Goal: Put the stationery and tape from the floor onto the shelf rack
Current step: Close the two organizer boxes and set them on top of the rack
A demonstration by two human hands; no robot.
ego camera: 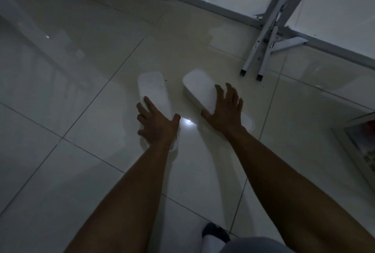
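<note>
Two white pieces lie mid-frame on the glossy floor [81, 90]: a flat lid [153, 88] under your left hand [157, 125], fingers splayed wide, and a box [197, 88] under your right hand [225, 110], fingers arched; whether it grips, I cannot tell. The lid may skid on slick tile. The shelf rack [269, 35] legs stand near at upper right, with open tile to the left.

Behind the left grip [156, 123] and the right grip [225, 110], both forearms are bare. Grey-blue cloth covers a knee [253, 245]. Just left of the knee, a dark shoe [215, 231] sits over a white sock [211, 242].
</note>
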